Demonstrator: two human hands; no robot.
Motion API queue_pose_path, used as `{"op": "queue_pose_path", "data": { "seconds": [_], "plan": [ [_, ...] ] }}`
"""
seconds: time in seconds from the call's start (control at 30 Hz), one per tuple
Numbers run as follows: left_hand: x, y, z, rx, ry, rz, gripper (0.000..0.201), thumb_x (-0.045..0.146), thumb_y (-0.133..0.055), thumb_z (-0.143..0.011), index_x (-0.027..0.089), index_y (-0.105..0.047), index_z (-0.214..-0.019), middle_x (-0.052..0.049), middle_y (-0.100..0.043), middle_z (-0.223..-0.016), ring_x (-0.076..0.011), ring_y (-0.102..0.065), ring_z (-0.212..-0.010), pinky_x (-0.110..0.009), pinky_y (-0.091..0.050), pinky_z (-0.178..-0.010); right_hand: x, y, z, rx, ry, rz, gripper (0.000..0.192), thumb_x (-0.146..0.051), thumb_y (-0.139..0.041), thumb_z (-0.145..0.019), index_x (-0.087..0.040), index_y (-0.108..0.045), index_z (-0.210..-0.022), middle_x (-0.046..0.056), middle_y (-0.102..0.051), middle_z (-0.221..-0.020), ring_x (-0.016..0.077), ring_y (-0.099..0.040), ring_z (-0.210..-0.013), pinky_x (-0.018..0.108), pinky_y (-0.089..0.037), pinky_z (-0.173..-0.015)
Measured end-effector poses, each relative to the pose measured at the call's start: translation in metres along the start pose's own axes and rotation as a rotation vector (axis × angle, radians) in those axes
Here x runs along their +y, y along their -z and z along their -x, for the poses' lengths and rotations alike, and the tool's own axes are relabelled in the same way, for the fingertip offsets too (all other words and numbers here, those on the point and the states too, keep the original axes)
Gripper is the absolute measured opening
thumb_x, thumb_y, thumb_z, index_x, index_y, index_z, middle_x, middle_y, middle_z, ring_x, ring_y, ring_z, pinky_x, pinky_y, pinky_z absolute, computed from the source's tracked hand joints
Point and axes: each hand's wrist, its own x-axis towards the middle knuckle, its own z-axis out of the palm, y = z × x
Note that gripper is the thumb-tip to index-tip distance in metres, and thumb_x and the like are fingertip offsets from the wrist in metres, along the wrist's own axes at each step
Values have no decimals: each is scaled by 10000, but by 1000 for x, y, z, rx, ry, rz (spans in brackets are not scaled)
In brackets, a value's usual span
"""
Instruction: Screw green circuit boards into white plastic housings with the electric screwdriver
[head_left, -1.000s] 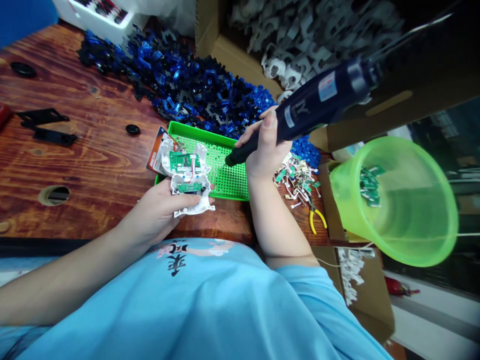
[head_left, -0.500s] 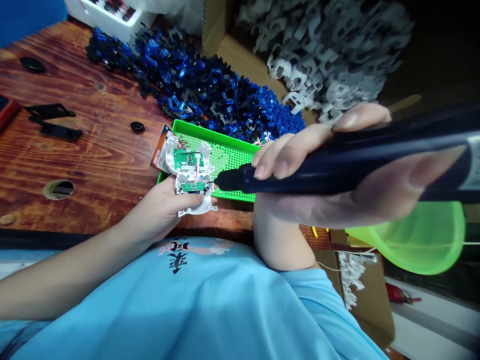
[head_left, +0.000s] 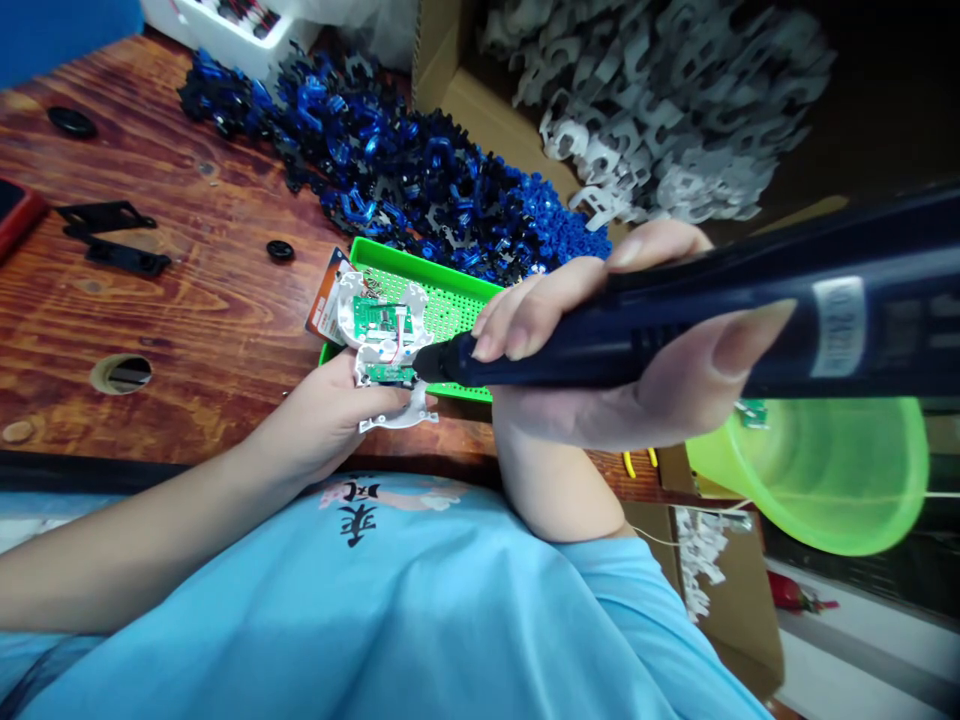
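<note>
Since a second ago my right hand point(head_left: 574, 412), wrapped round the dark screwdriver point(head_left: 660, 325), has swung its tip point(head_left: 435, 366) from over the green tray point(head_left: 427, 262) to the white housing point(head_left: 417, 410), contact unclear. My left hand point(head_left: 328, 405) grips the housing at the tray's left end, circuit boards point(head_left: 375, 320) up; blue-black parts point(head_left: 420, 180) lie heaped beyond.

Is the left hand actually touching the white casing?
Touching. The head view shows the left hand holding the white casing, with the thumb lying over its lower half.

Lit tabletop point(head_left: 225, 320), dim upper right, glinting blue parts point(head_left: 375, 145), stretched edges
</note>
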Motion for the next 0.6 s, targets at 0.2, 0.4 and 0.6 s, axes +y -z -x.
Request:
{"op": "queue_pose_path", "data": {
  "seconds": [0.2, 0.4, 0.6],
  "plan": [
    [1, 2, 0, 17, 8, 72, 243, 59, -732, -598, 199, -760, -795, 21, -747, -728, -153, -680, -701, -217, -533, -677, -7, 3, 3, 2, -124, 31, 419, -648, -575, -802, -290, -377, -712, -111, -469, -389, 163, -494, -343, 318, -457, -386],
    [1, 8, 1, 20, 39, 94, 267, 71, -728, -616, 209, -770, -841, 7, -761, -790, -155, -682, -722, -220, -552, -698, -13, 5, 6, -33, -145, 12, 438, -664, -566, -803, -274, -380, -734, -101, -494, -416, 152, -522, -382, 304, -473, -435],
    [2, 6, 1, 49, 35, 78, 232, 81, -735, -586, 213, -773, -772, -3, -757, -746, -181, -676, -685, -271, -561, -681, -4, 7, 4, -38, -75, 65, 496, -744, -488, -792, -260, -394, -731, -113, -488, -417, 112, -533, -369, 273, -474, -426]
  ]
}}
